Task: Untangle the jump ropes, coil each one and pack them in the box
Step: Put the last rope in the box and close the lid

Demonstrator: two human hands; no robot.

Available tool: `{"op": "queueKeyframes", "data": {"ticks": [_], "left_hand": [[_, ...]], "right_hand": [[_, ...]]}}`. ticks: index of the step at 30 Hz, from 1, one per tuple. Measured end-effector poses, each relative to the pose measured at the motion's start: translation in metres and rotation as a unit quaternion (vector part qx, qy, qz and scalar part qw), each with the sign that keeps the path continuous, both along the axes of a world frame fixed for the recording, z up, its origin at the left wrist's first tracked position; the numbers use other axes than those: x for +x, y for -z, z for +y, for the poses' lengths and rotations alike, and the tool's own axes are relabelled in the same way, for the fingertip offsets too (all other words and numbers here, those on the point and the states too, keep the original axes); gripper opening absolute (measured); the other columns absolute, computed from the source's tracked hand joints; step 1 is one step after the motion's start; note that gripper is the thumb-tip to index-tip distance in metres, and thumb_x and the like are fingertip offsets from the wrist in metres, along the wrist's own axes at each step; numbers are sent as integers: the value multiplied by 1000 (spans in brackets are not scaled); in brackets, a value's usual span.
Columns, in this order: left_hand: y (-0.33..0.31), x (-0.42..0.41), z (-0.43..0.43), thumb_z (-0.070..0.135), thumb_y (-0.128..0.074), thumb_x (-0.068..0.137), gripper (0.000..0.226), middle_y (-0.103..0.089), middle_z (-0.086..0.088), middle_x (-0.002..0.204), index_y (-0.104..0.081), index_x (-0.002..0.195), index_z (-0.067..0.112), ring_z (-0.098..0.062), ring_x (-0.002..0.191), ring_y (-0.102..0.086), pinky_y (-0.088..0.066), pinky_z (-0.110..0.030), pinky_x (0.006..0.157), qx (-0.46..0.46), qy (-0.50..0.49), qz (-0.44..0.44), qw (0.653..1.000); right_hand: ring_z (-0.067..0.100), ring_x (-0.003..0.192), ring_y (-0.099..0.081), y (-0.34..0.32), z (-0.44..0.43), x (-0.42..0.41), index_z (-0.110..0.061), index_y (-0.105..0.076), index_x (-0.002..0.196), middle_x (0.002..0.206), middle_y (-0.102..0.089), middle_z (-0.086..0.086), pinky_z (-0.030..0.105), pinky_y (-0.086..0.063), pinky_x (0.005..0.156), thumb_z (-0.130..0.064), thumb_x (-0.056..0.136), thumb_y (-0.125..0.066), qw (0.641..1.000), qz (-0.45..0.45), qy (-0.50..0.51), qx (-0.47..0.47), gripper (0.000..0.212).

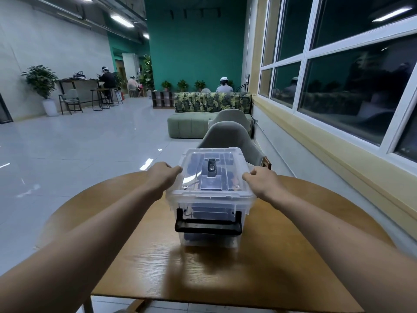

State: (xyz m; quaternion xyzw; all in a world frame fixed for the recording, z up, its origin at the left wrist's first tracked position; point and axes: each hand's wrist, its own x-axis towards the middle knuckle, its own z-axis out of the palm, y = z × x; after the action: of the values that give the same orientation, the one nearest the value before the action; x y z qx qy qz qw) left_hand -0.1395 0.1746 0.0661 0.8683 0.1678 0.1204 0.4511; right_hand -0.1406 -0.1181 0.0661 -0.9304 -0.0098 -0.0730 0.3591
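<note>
On the far left there is a shiny grey floor (79, 154), and far back some people sit at tables. Next comes the person's left hand (163, 175). It is on the left side of the lid (191, 179), and its fingers curl over the lid's edge and hold it. The lid is see-through and sits on top of the box (209, 240). The box is see-through too, and it stands in the middle of a round wooden table (282, 256), right between the two hands. A black handle (208, 227) hangs on the side of the box that faces the person. Through the lid some dark things show inside the box. These seem to be the jump ropes (211, 169), but the plastic makes them too blurry to tell how they lie. On the other side of the box is the right hand (262, 179). It holds the right edge of the lid with its fingers curled, just like the left one. The two hands are apart, with the whole box between them. Behind the box there is a grey chair (228, 136) pulled up to the table. On the far right a big window (338, 86) shows that it is dark outside.
</note>
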Motion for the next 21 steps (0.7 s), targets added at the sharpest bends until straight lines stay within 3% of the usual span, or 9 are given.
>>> {"op": "queueKeyframes", "data": {"ticks": [6,11,13,15,17,19,21], "left_hand": [[10,-4,2,41,-68,100,34,-55,-8,82,-64,94,8,-22,64,-45,-32,-28,54,-55,16,18,998],[12,1,1,47,-65,101,38,-63,-9,101,-62,110,11,-22,78,-56,-43,-31,60,-90,18,31,995],[13,6,0,47,-64,101,38,-63,-10,107,-60,113,11,-24,86,-60,-48,-34,67,-102,11,31,994],[11,2,-2,48,-63,102,39,-62,-10,106,-60,116,11,-24,86,-60,-47,-33,66,-113,16,35,993],[12,0,-4,46,-66,102,39,-67,-11,109,-62,117,10,-24,87,-64,-49,-33,66,-167,18,24,985],[12,-16,-5,42,-65,104,33,-72,-8,98,-67,110,11,-23,81,-68,-54,-34,65,-253,10,10,967],[25,-32,-1,53,-54,106,42,-74,-3,93,-70,113,15,-20,79,-68,-55,-32,62,-316,32,23,948]], "right_hand": [[22,60,-39,10,-3,-2,-16,-49,85,74,-48,6,34,-32,56,-39,102,-52,996,54,-27,59,29],[17,54,-39,15,-1,-5,-10,-63,109,74,-54,8,28,-31,48,-43,104,-49,951,187,-17,244,36],[19,58,-45,17,-1,-1,-8,-67,113,74,-58,7,30,-37,52,-47,102,-55,934,209,-8,290,42],[28,71,-57,21,-1,4,-6,-71,116,85,-71,13,39,-52,62,-50,99,-64,920,211,0,330,48],[31,79,-69,26,1,7,-6,-73,115,100,-81,17,48,-63,78,-45,97,-70,908,199,10,370,43],[30,77,-74,28,6,6,-3,-74,113,97,-81,16,43,-65,69,-36,95,-73,894,184,17,409,38],[30,73,-75,31,10,6,-2,-74,110,89,-81,14,38,-61,65,-30,93,-75,880,174,25,440,33]]}}
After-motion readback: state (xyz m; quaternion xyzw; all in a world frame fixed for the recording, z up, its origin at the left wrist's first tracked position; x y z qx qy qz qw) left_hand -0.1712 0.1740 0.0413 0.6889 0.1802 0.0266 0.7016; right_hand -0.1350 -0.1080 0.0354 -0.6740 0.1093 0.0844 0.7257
